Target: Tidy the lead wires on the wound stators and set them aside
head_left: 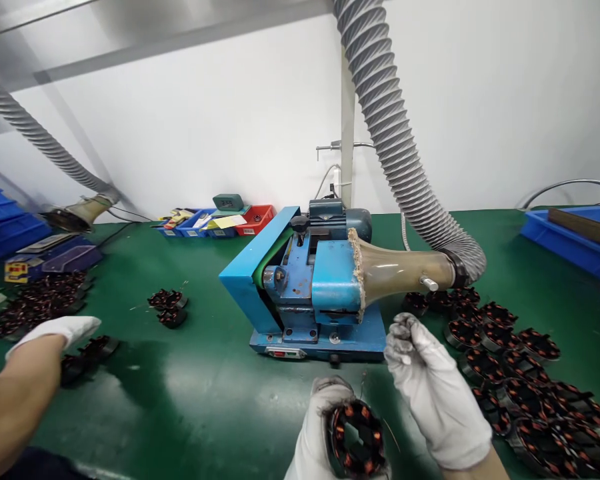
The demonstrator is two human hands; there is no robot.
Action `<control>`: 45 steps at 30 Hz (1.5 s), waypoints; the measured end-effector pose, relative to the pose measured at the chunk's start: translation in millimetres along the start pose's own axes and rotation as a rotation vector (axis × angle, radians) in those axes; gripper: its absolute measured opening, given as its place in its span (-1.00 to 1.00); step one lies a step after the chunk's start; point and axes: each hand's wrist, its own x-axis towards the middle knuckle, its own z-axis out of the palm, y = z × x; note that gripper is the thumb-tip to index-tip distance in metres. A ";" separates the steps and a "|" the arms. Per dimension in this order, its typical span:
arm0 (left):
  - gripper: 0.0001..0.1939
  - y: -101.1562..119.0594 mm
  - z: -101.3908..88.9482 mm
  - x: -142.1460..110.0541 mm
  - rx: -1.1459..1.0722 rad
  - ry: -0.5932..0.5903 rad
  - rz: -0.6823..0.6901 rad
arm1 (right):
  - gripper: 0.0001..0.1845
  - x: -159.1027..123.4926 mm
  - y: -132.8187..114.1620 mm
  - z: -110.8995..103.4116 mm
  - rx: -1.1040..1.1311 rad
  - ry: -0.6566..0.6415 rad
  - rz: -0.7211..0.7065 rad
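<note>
My left hand, in a white glove, is closed around a wound motor stator, a black ring with copper coils, at the bottom middle. Its open centre faces me, and thin wire ends stick out from its rim. To the right, apart from the stator, my right hand is raised with its gloved fingertips pinched together. Whether a fine wire is between those fingertips cannot be seen. Just beyond both hands stands a blue belt-driven machine with a motor and a tan suction funnel.
Many stators lie grouped on the green table at right. A co-worker's gloved hand is over stators at left, beside a larger pile. A grey hose rises from the funnel. Blue bins stand along the edges.
</note>
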 end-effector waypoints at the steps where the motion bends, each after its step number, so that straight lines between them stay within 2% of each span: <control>1: -0.45 -0.4 2.9 2.8 0.050 0.037 0.051 | -0.78 1.4 1.8 -3.7 -0.030 0.019 -0.055; 3: -0.45 -3.2 11.4 11.8 0.080 0.080 0.086 | -0.71 1.3 11.5 -11.0 -0.210 -0.034 -0.100; 5: -0.49 -9.3 20.4 23.8 0.016 0.114 0.042 | -0.51 0.0 26.2 -15.8 -0.443 -0.157 -0.134; 7: -0.63 -17.3 26.9 36.2 -0.063 0.135 -0.025 | -0.39 1.4 40.1 -16.5 -0.662 -0.212 -0.205; 9: -0.72 -24.6 30.0 47.3 -0.097 0.136 -0.070 | -0.46 6.9 48.6 -13.2 -0.824 -0.159 -0.273; 11: -0.70 -28.2 30.9 56.2 -0.069 0.135 -0.083 | -0.60 15.1 51.2 -7.6 -0.904 -0.123 -0.296; 16: -0.65 -18.6 32.4 69.7 -0.030 0.071 -0.052 | -0.70 29.9 45.7 1.5 -0.912 -0.175 -0.291; 22: -0.61 -9.7 37.0 68.3 0.047 0.015 -0.053 | -0.71 27.4 42.3 -6.5 -0.840 -0.141 -0.252; 25: -0.60 -17.3 34.1 59.4 0.064 0.025 -0.100 | -0.70 20.8 43.2 -10.9 -0.891 -0.125 -0.266; 31: -0.54 -22.7 22.5 52.3 0.084 0.145 -0.167 | -0.68 13.8 48.2 -5.0 -0.944 -0.194 -0.281; 38: -0.61 -15.7 32.5 72.1 -0.057 0.051 -0.088 | -0.68 26.8 49.0 1.0 -0.877 -0.163 -0.242; 45: -0.64 -11.5 34.4 74.4 -0.040 0.036 -0.066 | -0.69 26.6 43.8 3.9 -0.836 -0.160 -0.213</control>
